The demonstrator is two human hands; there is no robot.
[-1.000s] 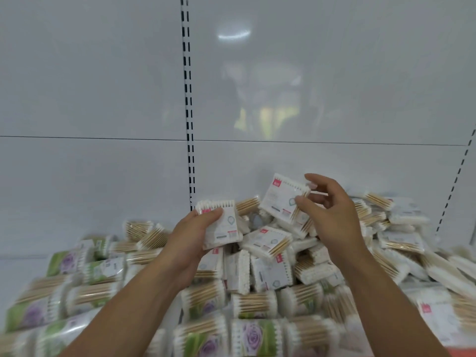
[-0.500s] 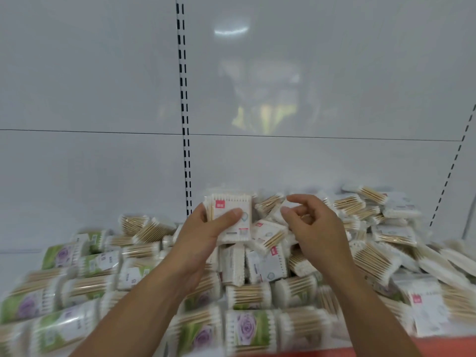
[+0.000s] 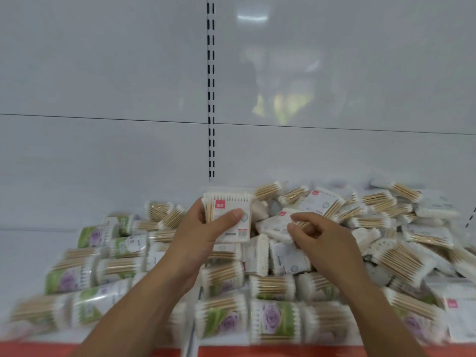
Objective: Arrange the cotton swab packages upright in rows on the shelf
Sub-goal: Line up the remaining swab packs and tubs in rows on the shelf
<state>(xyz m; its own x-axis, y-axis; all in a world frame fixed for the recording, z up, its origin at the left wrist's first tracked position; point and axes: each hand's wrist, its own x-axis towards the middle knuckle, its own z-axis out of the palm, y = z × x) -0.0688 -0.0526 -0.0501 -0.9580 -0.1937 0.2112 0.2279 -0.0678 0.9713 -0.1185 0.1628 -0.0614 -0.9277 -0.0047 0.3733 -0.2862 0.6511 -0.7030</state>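
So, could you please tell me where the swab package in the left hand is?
Head view, just left of centre: the package is held upright by the left hand over the pile, below the slotted wall strip.

Held flat swab packet [image 3: 229,215] upright (red tag), other swab packages [image 3: 273,287] heaped on shelf [image 3: 38,243]

**We're Standing at a Shop Shelf**

This is looking like a retail bay. White metal back panels [image 3: 103,73] are meeting at a slotted upright [image 3: 211,99], the kind shop fittings hook into. Dozens of identical sealed cotton swab packages [image 3: 273,287] are heaping across the shelf [image 3: 31,253], and a red front strip [image 3: 283,351] is running along its edge.
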